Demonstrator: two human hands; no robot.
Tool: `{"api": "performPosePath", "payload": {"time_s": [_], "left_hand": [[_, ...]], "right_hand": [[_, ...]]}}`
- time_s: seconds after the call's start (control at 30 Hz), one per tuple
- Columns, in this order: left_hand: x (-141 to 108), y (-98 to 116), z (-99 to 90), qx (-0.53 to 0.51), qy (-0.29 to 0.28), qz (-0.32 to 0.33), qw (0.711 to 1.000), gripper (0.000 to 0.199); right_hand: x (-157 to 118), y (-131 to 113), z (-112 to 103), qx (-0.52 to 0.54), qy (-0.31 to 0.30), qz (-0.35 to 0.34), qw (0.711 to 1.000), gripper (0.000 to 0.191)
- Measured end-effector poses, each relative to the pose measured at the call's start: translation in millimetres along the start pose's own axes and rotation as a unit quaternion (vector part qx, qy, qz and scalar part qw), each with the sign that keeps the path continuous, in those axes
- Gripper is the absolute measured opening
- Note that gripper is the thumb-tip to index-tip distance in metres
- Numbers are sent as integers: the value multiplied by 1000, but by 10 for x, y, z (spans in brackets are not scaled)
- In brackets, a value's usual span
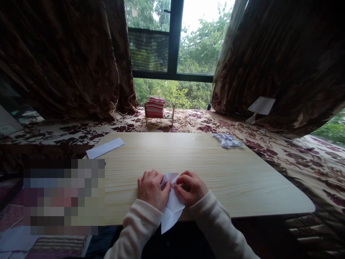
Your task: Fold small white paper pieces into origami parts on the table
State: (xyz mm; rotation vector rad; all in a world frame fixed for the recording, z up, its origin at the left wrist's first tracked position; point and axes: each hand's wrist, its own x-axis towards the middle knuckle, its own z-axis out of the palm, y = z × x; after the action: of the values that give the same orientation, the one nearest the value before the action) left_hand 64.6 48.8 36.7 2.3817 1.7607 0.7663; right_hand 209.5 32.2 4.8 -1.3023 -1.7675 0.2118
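A creased sheet of white folded paper lies between my hands at the near edge of the table, its lower point hanging past that edge. My left hand grips its left side, with the thumb pressed on the paper near the middle. On the other side my right hand pinches the paper between thumb and bent fingers. Both thumbs come close together over the upper part of the sheet. The fingertips under the paper are hidden.
The pale wooden table bears a flat folded paper strip at far left and a cluster of folded paper pieces at far right. Behind stand a small rack with striped cloths and a white lamp. A blurred patch hides the left edge.
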Motion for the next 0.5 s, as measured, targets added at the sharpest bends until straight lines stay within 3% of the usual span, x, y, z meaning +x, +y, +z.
{"api": "performPosePath", "payload": {"time_s": [0.2, 0.5], "left_hand": [[-18, -26, -11, -7, 5, 16, 1000, 16], [-29, -42, -10, -13, 7, 26, 1000, 13]], "right_hand": [[-17, -37, -29, 5, -5, -13, 1000, 5], [-21, -51, -111, -43, -59, -72, 995, 10]]}}
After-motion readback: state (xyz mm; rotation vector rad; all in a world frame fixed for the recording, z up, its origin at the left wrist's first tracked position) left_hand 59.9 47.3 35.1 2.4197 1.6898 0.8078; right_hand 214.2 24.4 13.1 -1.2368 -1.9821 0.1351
